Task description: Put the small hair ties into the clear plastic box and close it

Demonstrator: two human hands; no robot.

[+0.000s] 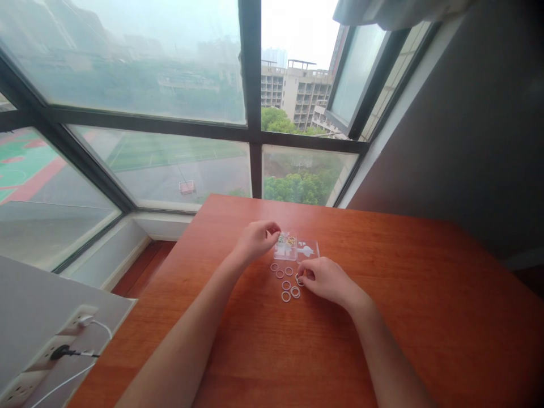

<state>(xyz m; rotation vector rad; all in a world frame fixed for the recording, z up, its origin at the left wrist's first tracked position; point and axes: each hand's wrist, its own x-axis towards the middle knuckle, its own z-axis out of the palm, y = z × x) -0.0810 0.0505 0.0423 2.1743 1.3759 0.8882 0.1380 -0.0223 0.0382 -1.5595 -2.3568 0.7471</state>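
A clear plastic box (285, 253) lies with its lid (313, 255) folded out to the right; greenish and yellow rings (291, 241) sit in its far compartments. My left hand (258, 240) is at the box's far left corner, thumb and fingertips pinched together. Whatever is between them is too small to make out. Several thin pale rings, like small hair ties, lie on the table in front of the box, among them a purplish ring (286, 285) and a white ring (286, 296). My right hand (325, 279) pinches a pale ring (298, 279) at the group's right side.
The reddish-brown wooden table (408, 283) reaches toward large windows with dark frames (250, 134). At the lower left, a wall socket strip (53, 351) holds a white plug and a black plug (62, 352) with cables. A grey wall stands at the right.
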